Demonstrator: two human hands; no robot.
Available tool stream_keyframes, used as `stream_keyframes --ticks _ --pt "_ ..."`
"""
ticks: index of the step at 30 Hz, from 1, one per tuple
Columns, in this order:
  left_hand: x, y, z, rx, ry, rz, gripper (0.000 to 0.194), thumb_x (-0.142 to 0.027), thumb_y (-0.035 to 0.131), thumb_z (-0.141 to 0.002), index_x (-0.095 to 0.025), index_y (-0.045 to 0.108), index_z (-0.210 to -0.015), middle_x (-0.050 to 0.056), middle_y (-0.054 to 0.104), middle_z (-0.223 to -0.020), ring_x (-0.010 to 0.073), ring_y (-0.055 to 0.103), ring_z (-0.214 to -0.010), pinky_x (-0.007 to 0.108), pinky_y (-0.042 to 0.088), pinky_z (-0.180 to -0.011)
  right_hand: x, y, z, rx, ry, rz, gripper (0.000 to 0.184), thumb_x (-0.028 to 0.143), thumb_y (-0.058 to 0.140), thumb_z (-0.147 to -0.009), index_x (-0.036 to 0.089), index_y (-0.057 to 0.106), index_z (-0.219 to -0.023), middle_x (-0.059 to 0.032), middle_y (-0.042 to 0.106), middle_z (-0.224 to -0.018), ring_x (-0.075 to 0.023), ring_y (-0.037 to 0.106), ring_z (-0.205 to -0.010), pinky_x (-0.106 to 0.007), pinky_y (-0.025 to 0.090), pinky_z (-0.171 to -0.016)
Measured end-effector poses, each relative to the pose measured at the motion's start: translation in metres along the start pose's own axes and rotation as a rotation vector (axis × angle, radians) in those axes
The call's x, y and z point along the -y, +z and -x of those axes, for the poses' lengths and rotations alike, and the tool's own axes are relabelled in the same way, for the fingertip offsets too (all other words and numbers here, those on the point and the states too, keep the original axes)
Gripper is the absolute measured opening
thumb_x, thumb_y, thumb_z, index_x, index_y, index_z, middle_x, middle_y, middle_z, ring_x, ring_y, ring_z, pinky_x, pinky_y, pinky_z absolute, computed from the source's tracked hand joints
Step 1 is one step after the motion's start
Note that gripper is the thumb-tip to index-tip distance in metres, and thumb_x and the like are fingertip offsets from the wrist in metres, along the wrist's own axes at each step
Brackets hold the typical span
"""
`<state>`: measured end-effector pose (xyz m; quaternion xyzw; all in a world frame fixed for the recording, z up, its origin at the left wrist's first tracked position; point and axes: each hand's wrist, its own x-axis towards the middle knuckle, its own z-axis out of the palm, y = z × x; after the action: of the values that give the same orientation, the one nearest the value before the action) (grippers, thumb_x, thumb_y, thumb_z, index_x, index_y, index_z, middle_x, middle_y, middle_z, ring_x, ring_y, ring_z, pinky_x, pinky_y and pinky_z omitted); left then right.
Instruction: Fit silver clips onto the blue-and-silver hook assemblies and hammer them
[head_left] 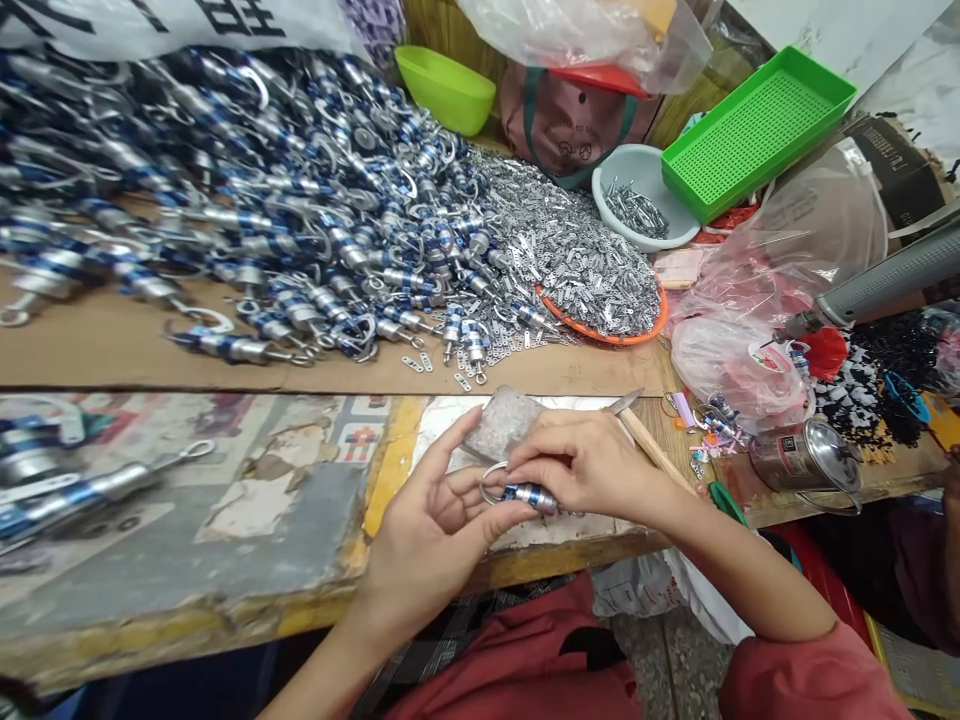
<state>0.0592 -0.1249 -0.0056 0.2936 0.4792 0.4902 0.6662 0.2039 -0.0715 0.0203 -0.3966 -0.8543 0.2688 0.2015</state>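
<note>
Both hands hold one small blue-and-silver metal clip with a ring at its left end, just above the table's front edge. My left hand cups it from below, thumb and fingers pinching the ring end. My right hand grips the clip's body from above. A grey block lies on the table right behind the hands. A wooden-handled knife lies under my right wrist.
A big heap of the same blue-and-silver clips covers the cardboard at the back left. Small silver plates pile over an orange tray. A white bowl, green tray, green bowl, plastic bags and a metal tin stand at right.
</note>
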Motion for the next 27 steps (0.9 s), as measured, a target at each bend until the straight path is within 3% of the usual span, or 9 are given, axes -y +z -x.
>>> stream_keyframes --ticks 4,6,8,9,11,14,18,23,27 --pt "-0.002 0.002 0.001 -0.017 -0.008 0.004 0.087 -0.019 0.075 -0.06 -0.017 0.032 -0.135 -0.003 0.068 -0.069 0.0104 0.065 -0.065 0.021 0.053 -0.069 -0.002 0.003 0.016 -0.232 -0.057 -0.07 0.014 0.021 0.054 -0.086 0.019 0.068 -0.083 -0.0015 0.066 -0.077 -0.0113 0.06 -0.071 -0.021 0.045 -0.064" --pt "-0.001 0.001 0.001 -0.038 -0.008 0.002 0.085 -0.019 0.075 -0.059 -0.017 0.035 -0.134 -0.004 0.067 -0.068 0.0101 0.065 -0.067 0.02 0.053 -0.07 -0.009 -0.009 0.038 -0.415 0.053 -0.05 0.015 0.022 0.05 -0.088 0.02 0.065 -0.087 -0.0019 0.065 -0.082 -0.0123 0.06 -0.078 -0.023 0.046 -0.071" --pt "0.003 -0.001 -0.001 -0.034 0.003 0.007 0.085 -0.019 0.076 -0.058 -0.017 0.037 -0.133 -0.004 0.067 -0.068 0.01 0.065 -0.069 0.019 0.053 -0.071 -0.024 -0.022 0.067 -0.553 0.272 0.109 0.013 0.024 0.049 -0.089 0.021 0.062 -0.092 -0.003 0.063 -0.087 -0.0142 0.058 -0.081 -0.026 0.046 -0.073" --pt "0.006 -0.002 -0.003 -0.021 0.013 0.009 0.085 -0.02 0.077 -0.058 -0.017 0.037 -0.133 -0.004 0.068 -0.069 0.0102 0.066 -0.069 0.019 0.053 -0.071 -0.033 -0.028 0.081 -0.528 0.371 0.227 0.016 0.028 0.054 -0.086 0.02 0.06 -0.098 -0.0044 0.062 -0.089 -0.0158 0.058 -0.079 -0.028 0.046 -0.071" --pt "0.012 -0.005 -0.006 -0.007 0.038 0.002 0.087 -0.021 0.078 -0.057 -0.017 0.036 -0.133 -0.002 0.069 -0.07 0.0107 0.066 -0.07 0.019 0.053 -0.071 -0.052 -0.033 0.105 -0.352 0.496 0.403 0.033 0.036 0.059 -0.081 0.017 0.056 -0.109 -0.0071 0.061 -0.09 -0.0197 0.058 -0.077 -0.032 0.047 -0.067" --pt "0.017 -0.008 -0.008 -0.041 0.064 -0.034 0.089 -0.023 0.079 -0.055 -0.017 0.037 -0.133 -0.002 0.069 -0.07 0.0116 0.066 -0.073 0.019 0.053 -0.07 -0.063 -0.028 0.121 -0.212 0.549 0.474 0.028 0.035 0.053 -0.084 0.016 0.058 -0.104 -0.0074 0.061 -0.086 -0.0213 0.059 -0.077 -0.033 0.049 -0.066" --pt "0.01 -0.005 -0.007 -0.038 0.04 -0.02 0.091 -0.021 0.079 -0.052 -0.014 0.037 -0.133 -0.003 0.068 -0.065 0.0114 0.066 -0.069 0.02 0.054 -0.069 -0.031 -0.024 0.11 -0.296 0.334 0.373 0.025 0.025 0.048 -0.088 0.019 0.053 -0.112 -0.0072 0.061 -0.094 -0.0188 0.06 -0.085 -0.029 0.049 -0.073" --pt "-0.002 0.0 -0.004 -0.057 -0.031 -0.005 0.097 -0.019 0.078 -0.05 -0.01 0.032 -0.135 -0.003 0.069 -0.063 0.01 0.065 -0.066 0.018 0.053 -0.067 0.013 -0.033 0.098 -0.123 0.019 0.312 0.058 0.008 0.043 -0.088 0.028 0.027 -0.14 -0.0053 0.064 -0.101 -0.0154 0.062 -0.087 -0.024 0.049 -0.073" --pt "-0.002 -0.001 -0.004 -0.051 -0.028 0.001 0.099 -0.018 0.078 -0.05 -0.012 0.029 -0.136 -0.003 0.069 -0.064 0.0098 0.065 -0.064 0.018 0.053 -0.067 0.013 -0.032 0.096 -0.058 -0.013 0.423 0.06 0.005 0.039 -0.084 0.027 0.029 -0.139 -0.0041 0.064 -0.087 -0.0144 0.062 -0.072 -0.022 0.049 -0.061"
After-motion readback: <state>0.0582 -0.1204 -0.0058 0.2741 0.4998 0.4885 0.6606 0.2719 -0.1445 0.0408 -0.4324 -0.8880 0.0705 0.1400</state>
